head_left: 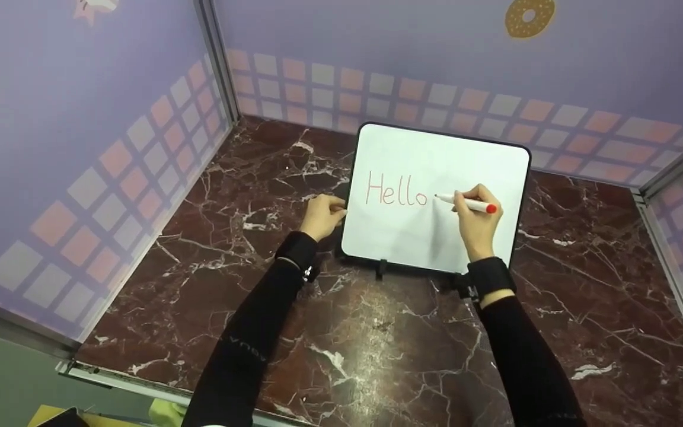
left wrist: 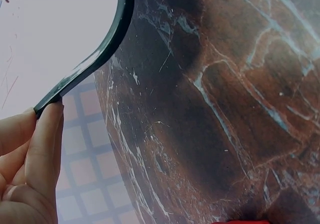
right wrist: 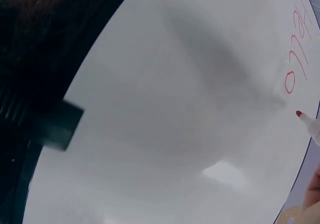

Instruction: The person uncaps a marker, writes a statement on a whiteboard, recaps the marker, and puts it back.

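Note:
A whiteboard point(head_left: 401, 237) with a black frame leans back on small black feet, the red word "Hello" written on its left half. My left hand point(head_left: 322, 216) pinches the board's left edge; in the left wrist view, the thumb and fingers point(left wrist: 42, 149) grip the black frame point(left wrist: 97, 59). A white marker point(head_left: 479, 206) with a red end is held in my right hand point(head_left: 479, 228), between thumb and fingers. Its red tip points at the board just right of the "o". In the right wrist view, the marker tip point(right wrist: 299, 113) appears slightly off the surface.
The board stands on a dark red marbled tabletop point(head_left: 217, 284). Purple panels with pink and white checks point(head_left: 350, 89) wall the left, back and right sides. A black foot point(head_left: 381, 268) sticks out under the board's lower edge. Yellow items point(head_left: 166, 410) lie below the table's front edge.

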`<state>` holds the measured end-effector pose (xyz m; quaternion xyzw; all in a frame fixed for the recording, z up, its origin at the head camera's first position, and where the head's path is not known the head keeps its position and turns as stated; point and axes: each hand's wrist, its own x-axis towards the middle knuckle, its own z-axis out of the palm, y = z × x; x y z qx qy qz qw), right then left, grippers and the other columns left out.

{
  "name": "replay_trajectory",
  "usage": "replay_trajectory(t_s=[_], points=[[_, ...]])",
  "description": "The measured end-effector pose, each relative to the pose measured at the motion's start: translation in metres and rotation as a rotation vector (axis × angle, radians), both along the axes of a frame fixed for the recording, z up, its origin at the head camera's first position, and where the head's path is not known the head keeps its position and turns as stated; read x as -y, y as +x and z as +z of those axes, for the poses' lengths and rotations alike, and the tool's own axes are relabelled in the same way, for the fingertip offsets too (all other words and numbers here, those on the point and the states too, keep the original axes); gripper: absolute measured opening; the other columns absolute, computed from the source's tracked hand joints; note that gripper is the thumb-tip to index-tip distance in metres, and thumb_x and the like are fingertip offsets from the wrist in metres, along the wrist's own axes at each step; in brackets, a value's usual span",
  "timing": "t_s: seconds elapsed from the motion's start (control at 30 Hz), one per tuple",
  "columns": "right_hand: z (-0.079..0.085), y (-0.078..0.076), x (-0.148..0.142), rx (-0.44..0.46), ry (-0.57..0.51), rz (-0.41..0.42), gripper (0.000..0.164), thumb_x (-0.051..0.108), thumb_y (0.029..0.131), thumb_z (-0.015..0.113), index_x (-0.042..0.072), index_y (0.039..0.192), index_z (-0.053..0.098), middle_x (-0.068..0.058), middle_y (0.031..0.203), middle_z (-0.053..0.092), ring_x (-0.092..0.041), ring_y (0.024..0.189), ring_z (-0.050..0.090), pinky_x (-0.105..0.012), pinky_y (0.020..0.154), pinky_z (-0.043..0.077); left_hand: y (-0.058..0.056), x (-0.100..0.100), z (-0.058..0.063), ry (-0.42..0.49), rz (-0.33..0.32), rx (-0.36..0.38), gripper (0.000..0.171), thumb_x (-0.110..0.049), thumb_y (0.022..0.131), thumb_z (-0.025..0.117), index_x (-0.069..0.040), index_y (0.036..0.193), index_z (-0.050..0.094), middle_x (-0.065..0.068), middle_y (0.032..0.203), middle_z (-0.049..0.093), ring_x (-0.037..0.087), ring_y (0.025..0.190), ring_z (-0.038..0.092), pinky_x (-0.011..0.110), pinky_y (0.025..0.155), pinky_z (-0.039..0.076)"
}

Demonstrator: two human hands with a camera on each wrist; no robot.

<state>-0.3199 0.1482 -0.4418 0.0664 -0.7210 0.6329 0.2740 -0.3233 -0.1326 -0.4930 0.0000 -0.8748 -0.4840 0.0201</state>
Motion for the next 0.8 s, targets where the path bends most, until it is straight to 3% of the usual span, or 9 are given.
replay_trajectory(t_s=[0.37, 0.8], points=[[-0.001, -0.002, -0.014, 0.006, 0.018, -0.015, 0.018, -0.012, 0.082, 0.064, -0.02, 0.073, 0.053, 0.003, 0.061, 0.061, -0.007, 0.052, 0.061, -0.014, 0.051, 0.047, 0.0, -0.001, 0.001, 0.014, 0.008, 0.005, 0.031, 0.001, 0.094, 0.062, 0.013, 0.123, 0.062, 0.027, 0.111, 0.07, 0.04, 0.097, 0.072, 0.031, 0.079, 0.064], [-0.004, -0.001, -0.015, 0.024, 0.065, 0.025, 0.016, -0.01, 0.083, 0.066, -0.019, 0.074, 0.057, 0.003, 0.062, 0.063, -0.006, 0.053, 0.062, -0.014, 0.053, 0.05, 0.0, 0.0, 0.001, 0.029, 0.001, 0.032, 0.032, 0.0, 0.095, 0.061, 0.011, 0.126, 0.061, 0.027, 0.114, 0.069, 0.038, 0.1, 0.071, 0.032, 0.082, 0.063]])
